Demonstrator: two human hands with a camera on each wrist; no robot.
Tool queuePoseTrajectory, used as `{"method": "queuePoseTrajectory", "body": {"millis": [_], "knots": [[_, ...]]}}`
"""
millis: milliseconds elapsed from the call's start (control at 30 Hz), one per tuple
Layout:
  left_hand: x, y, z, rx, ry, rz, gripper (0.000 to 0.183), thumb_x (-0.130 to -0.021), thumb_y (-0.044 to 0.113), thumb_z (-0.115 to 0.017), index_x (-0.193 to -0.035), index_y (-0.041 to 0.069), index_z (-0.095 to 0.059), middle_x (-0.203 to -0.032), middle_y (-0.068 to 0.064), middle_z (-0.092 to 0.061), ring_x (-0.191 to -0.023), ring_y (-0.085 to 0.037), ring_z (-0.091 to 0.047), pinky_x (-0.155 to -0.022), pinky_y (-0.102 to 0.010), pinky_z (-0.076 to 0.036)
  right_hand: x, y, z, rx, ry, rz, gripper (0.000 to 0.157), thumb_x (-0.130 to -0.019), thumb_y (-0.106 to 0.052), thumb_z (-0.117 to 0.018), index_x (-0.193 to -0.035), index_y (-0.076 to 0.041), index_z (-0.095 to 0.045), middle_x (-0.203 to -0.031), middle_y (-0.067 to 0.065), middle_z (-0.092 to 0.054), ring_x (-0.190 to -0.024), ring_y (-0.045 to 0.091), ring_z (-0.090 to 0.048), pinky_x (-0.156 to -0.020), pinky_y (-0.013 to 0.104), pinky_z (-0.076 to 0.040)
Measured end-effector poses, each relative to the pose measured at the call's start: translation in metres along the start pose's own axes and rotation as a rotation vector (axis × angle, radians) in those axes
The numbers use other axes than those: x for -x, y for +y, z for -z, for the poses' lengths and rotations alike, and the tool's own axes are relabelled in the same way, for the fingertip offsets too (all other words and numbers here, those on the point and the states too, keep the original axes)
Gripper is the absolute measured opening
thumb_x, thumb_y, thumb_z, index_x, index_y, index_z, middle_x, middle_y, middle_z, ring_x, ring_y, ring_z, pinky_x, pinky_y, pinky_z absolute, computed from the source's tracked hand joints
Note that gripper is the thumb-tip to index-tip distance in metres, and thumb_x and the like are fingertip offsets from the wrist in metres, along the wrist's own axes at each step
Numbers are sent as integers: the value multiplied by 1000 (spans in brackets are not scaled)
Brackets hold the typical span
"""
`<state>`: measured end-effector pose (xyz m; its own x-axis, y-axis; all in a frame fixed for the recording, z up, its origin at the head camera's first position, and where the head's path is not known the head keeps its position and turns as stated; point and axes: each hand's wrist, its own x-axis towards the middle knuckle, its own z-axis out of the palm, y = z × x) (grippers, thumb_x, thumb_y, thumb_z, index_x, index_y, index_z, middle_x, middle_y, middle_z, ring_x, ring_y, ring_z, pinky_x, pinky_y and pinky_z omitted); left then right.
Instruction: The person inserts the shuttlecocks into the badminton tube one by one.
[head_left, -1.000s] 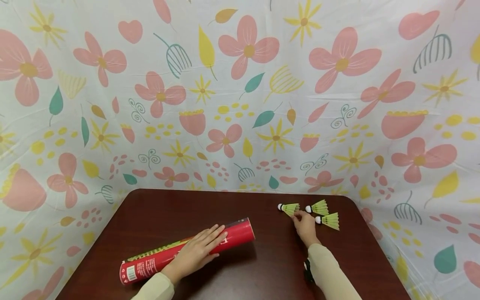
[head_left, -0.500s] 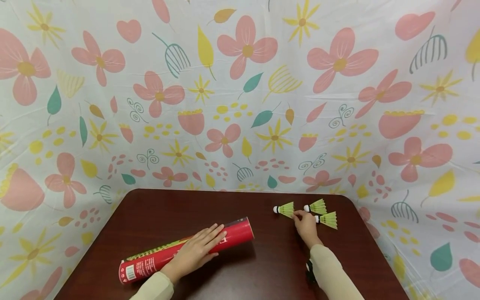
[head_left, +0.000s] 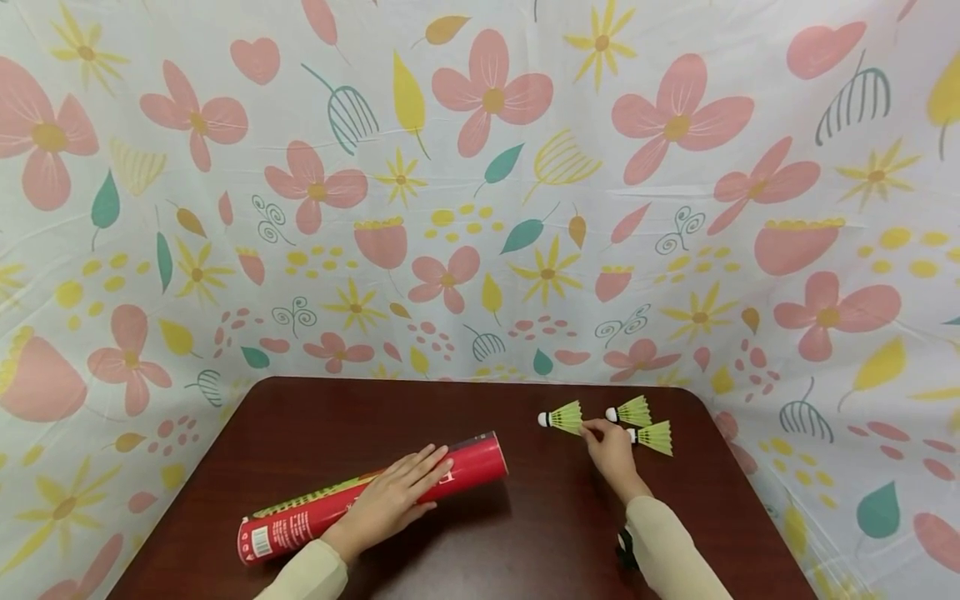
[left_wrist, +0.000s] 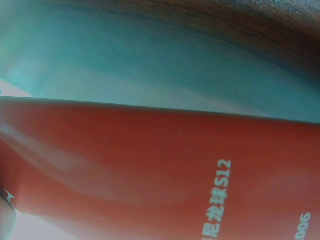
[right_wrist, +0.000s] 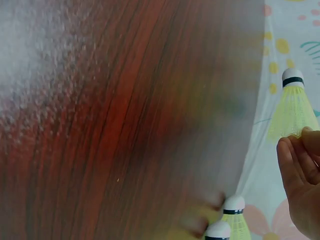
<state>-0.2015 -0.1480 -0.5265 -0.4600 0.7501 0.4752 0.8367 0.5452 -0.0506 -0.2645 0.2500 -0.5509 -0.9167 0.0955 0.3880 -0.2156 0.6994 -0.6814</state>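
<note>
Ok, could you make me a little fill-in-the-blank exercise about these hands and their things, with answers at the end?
1. The tube under the left hand is mainly coloured ____.
2. The right hand pinches a shuttlecock whose tip is coloured ____.
3. Besides that one, the head view shows ____ more shuttlecocks.
4. In the head view, the pinched one's tip points to the picture's ____.

Missing words: red; white; two; left.

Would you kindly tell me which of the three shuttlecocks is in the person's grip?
The leftmost shuttlecock in the head view: the right hand pinches it by its wide end, whereas the other two shuttlecocks lie farther right, not held.
</note>
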Motion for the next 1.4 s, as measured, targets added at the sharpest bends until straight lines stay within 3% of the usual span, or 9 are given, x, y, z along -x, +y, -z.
{"method": "queuePoseTrajectory", "body": {"millis": [233, 533, 867, 1400], "knots": [[0, -1, 1, -9, -15, 4, 92, -73, 26, -85, -149, 11, -36, -150, -11, -39, -135, -29, -41, -107, -42, -39, 9, -13, 4, -21, 16, 41, 12, -87, -6, -71, -96, 1, -73, -95, 17, -71, -80, 31, -68, -67, 44, -55], [1, -2, -2, -10, -1, 10, 96, -69, 26, -87, -149, 12, -36, -152, -9, -36, -135, -29, -41, -105, -42, -40, 20, -29, 9, -56, 45, 99, 8, -83, -4, -73, -92, -4, -74, -90, 9, -72, -72, 22, -67, -55, 26, -52], [-1, -2, -3, -9, 14, -3, 94, -70, 24, -87, -149, 11, -37, -151, -10, -38, -134, -29, -43, -105, -43, -40, 28, -44, 10, -85, 101, 187, 9, -79, -2, -77, -85, -7, -74, -80, 0, -71, -66, 13, -63, -53, 23, -50], [-3, -5, 4, -10, -2, -10, 90, -73, 24, -85, -148, 9, -38, -151, -12, -37, -135, -29, -41, -106, -43, -40, 44, -72, 8, -172, 62, 261, 12, -80, -1, -75, -87, -11, -75, -83, -1, -71, -75, 8, -66, -59, 24, -53]]}}
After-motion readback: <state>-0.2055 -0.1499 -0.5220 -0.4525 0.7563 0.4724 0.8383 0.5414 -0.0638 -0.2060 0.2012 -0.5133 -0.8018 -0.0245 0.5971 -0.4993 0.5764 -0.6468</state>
